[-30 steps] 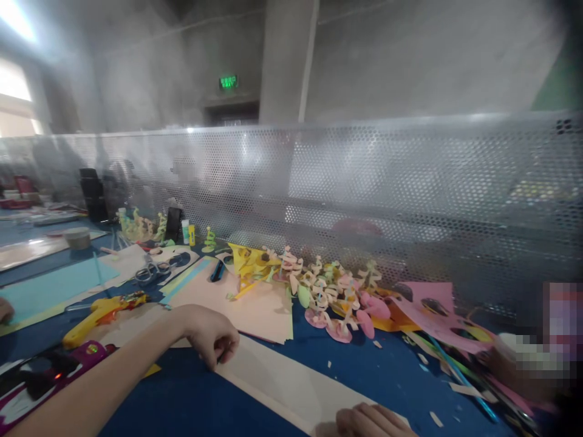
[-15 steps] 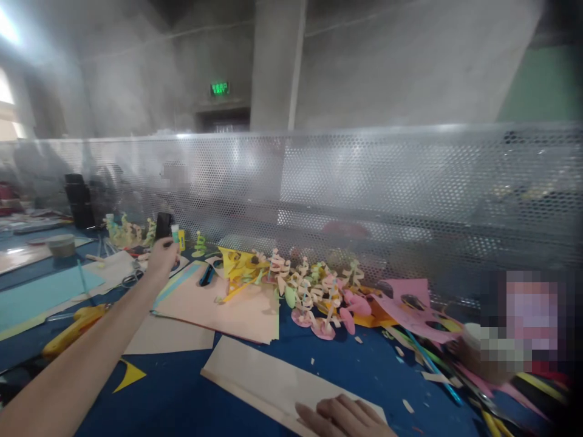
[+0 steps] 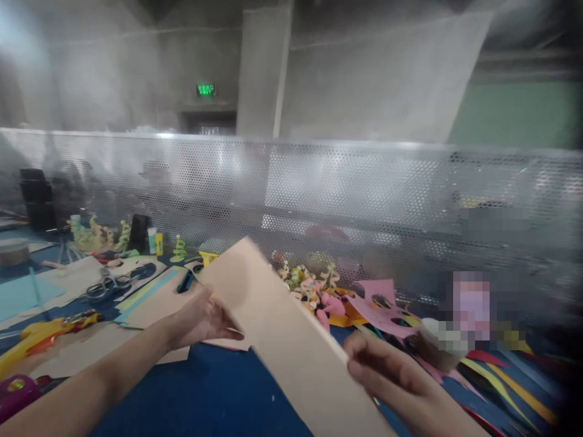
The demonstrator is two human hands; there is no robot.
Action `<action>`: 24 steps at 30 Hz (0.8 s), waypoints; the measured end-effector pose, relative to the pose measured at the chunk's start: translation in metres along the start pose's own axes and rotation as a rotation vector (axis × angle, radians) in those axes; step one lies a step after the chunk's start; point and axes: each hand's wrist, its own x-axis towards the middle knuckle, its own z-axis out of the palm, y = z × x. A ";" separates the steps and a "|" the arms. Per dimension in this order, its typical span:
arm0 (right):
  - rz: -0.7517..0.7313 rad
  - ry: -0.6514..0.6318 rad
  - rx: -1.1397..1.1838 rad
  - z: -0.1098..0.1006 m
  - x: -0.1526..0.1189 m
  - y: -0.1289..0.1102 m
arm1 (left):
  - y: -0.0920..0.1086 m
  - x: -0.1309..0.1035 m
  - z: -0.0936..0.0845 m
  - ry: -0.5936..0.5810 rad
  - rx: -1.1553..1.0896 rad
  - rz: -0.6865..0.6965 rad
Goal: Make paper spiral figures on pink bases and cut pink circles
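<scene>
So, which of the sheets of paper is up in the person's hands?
The long beige sheet, tilted between the left hand and right hand; the light blue sheet and pink cut-out sheet are in neither.

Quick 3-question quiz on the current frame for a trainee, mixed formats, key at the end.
1. True or false: the left hand and the right hand both hold the pale sheet, its far end raised off the blue table.

2. Where are the scissors?
A) In the right hand
B) Beyond the left forearm, touched by neither hand
C) On top of the pale sheet

3. Fill in: the English word on the lit green sign is ____.

Key: 1 true; 2 B; 3 EXIT
</scene>
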 end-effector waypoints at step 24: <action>0.252 -0.168 0.116 0.025 0.003 0.030 | 0.011 -0.006 0.096 0.066 -1.235 -0.085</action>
